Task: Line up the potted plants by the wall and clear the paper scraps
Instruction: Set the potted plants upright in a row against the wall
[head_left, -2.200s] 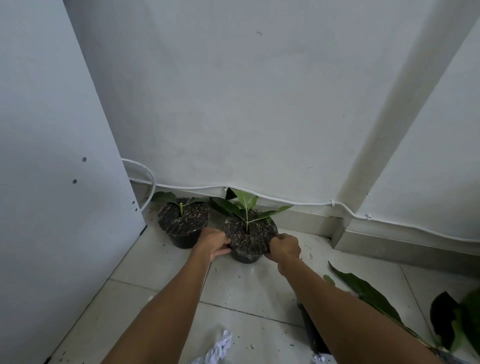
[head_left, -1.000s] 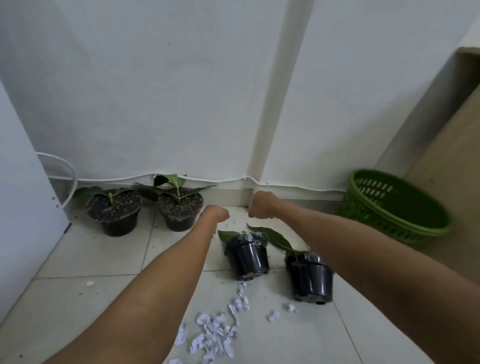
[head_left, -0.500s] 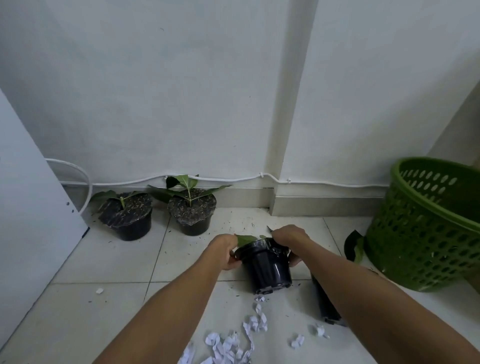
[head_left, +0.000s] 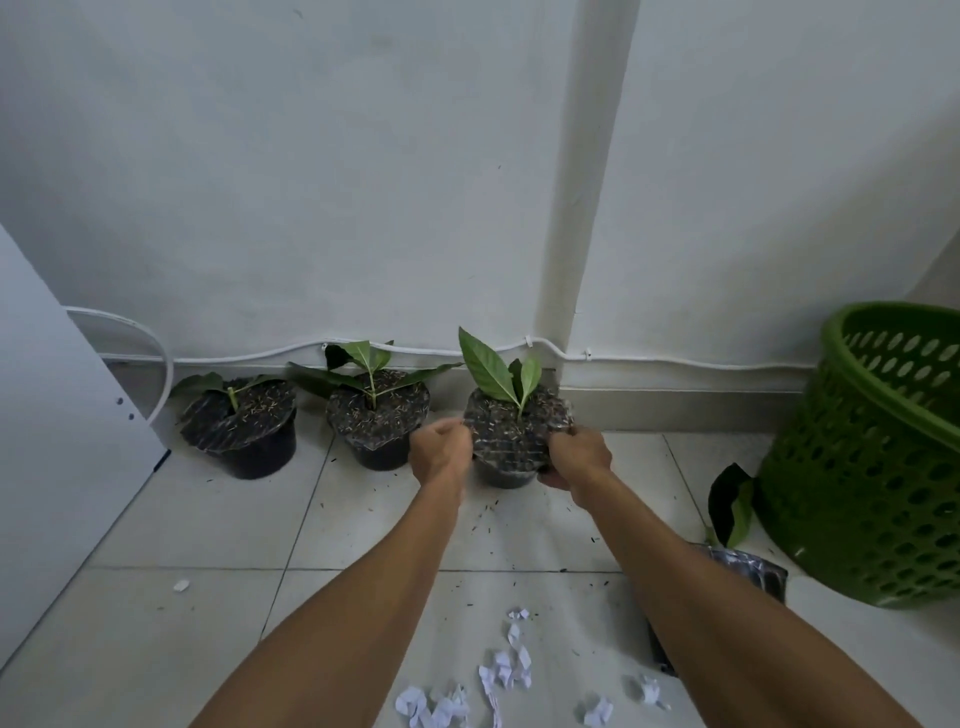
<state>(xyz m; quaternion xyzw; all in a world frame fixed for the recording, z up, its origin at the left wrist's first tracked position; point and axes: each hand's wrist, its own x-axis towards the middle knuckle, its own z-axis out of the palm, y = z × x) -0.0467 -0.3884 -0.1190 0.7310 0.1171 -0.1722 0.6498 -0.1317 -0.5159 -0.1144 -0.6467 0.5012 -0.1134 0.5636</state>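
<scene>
Where wall (head_left: 363, 208) meets tiles (head_left: 208, 519), scraps (head_left: 506, 667).

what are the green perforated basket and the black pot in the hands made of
Green perforated basket: looks like moulded plastic, with uniform oval holes and a smooth rolled rim. Black pot held by both hands: seemingly thin glossy plastic, its crinkled rim catching light; possibly a soft grow bag.

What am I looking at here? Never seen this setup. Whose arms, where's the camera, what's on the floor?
No machine: a person wears one wide-angle camera on the head, looking down at their own bare arms. The left hand and right hand grip a third potted plant on either side, by the wall beside two other pots. Torn paper scraps lie on the tiled floor; a green basket stands at the right.
</scene>
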